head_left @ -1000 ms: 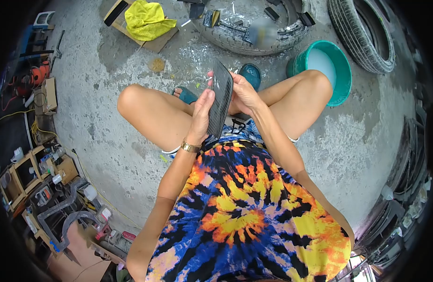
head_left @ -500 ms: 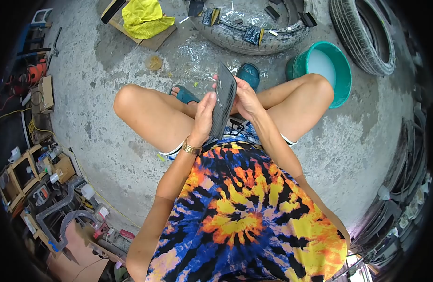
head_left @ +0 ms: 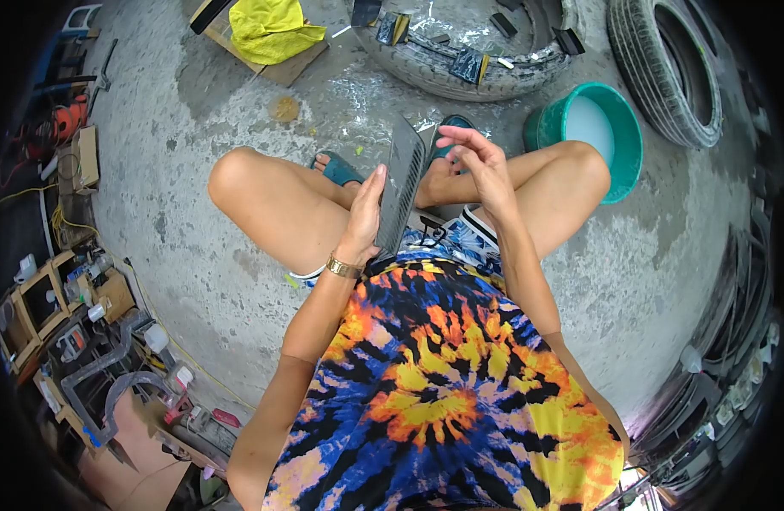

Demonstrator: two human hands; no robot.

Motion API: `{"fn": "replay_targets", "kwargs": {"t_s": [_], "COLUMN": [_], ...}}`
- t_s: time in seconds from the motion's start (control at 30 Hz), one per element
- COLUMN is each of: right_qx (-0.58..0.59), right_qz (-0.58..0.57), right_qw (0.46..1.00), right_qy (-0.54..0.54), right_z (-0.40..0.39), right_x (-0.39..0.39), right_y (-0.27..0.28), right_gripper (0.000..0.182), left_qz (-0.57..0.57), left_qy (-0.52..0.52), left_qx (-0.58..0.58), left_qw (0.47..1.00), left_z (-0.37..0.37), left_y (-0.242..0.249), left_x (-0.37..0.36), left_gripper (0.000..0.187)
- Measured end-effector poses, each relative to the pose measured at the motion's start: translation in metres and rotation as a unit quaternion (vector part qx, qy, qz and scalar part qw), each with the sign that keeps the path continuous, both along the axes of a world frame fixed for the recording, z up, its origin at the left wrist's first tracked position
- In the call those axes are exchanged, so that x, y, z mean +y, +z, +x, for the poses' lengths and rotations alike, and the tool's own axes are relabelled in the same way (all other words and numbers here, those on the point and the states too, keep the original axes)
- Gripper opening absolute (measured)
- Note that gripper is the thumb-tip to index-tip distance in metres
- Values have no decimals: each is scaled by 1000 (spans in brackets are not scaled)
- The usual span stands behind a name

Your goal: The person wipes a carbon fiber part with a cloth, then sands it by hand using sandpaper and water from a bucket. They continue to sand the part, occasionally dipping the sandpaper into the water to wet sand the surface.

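Observation:
A thin dark grey panel with rows of slots [head_left: 400, 183] stands steeply tilted above my lap, its near end close to my shirt. My left hand [head_left: 365, 213] grips its left side, the fingers mostly hidden. To the right of the panel, my right hand [head_left: 484, 166] is apart from it, fingers spread and partly bent, with nothing visible in them. Beneath the hands are my crossed legs and teal sandals [head_left: 341, 170].
A green bucket of cloudy liquid [head_left: 631, 162] stands beside my right knee. Ahead lies a tire [head_left: 426, 78] with dark blocks on its rim; another tire [head_left: 656, 72] is farther right. A yellow cloth [head_left: 272, 32] rests on a wooden board [head_left: 294, 68]. Tools and boxes line the left.
My right hand has let go of the panel and moved right, its fingers spreading. My left hand still holds the panel. The view has shifted slightly.

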State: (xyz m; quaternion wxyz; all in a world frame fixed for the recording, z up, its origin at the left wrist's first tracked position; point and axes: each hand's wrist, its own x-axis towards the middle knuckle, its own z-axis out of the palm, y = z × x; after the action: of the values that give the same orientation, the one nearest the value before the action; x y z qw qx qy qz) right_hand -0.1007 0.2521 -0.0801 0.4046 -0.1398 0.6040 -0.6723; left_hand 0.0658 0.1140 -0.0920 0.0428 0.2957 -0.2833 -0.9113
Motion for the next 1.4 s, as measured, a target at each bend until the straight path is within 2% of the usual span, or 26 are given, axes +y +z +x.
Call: {"fn": "replay_targets", "kwargs": {"t_s": [0.03,0.07,0.13,0.17,0.23,0.3,0.37,0.57,0.7,0.77,0.8,0.83,0.9,0.97,1.03,1.07,1.13,1.17,1.23,1.4], "right_qx": [52,52,285,285,473,488,544,596,591,561,528,529,444,429,317,318,245,245,190,192], "right_qz": [19,18,45,45,155,180,219,201,177,129,90,89,38,24,25,24,18,18,9,-22], "right_qw": [998,998,956,956,861,843,796,761,769,778,803,802,878,892,947,947,969,969,981,979], "right_qy": [7,8,51,51,102,138,148,158,170,253,262,262,176,140,36,35,-9,-8,-45,-59], "right_z": [1,2,6,9,16,19,23,32,42,46,46,43,35,21,8,2,-7,-8,-8,-1], "right_x": [1,1,1,0,-8,-11,-16,-15,-8,-4,-1,0,1,4,6,8,12,13,14,15], "right_y": [4,8,18,23,36,36,35,29,35,42,42,44,49,47,41,38,31,29,27,3], "right_gripper": [40,40,56,56,68,73,73,70,70,69,67,67,65,60,41,41,18,18,6,7], "left_qz": [41,40,-14,-14,-41,-50,-59,-76,-88,-97,-88,-80,-46,23,22,23,23,23,25,-16], "left_qy": [-11,-10,27,27,42,37,32,45,51,56,46,37,58,20,24,25,26,24,25,38], "left_qx": [24,25,-39,-39,-56,-52,-48,-62,-60,-71,-63,-53,-60,-18,-30,-44,-58,-62,-66,-95], "left_qw": [999,999,999,999,997,997,997,994,993,991,993,995,995,999,999,998,998,998,997,995], "left_z": [1,0,-6,-9,-13,-13,-15,-16,-16,-14,-15,-16,-14,-11,-13,-12,-12,-11,-11,-15], "left_y": [0,0,6,8,12,15,19,21,17,13,12,12,14,14,17,15,14,14,18,23], "left_x": [-2,-1,5,7,9,10,11,12,12,10,6,3,3,-2,-1,0,-2,-2,-1,2], "left_gripper": [36,36,35,35,38,38,38,37,38,39,39,39,39,39,39,39,39,39,39,39]}}
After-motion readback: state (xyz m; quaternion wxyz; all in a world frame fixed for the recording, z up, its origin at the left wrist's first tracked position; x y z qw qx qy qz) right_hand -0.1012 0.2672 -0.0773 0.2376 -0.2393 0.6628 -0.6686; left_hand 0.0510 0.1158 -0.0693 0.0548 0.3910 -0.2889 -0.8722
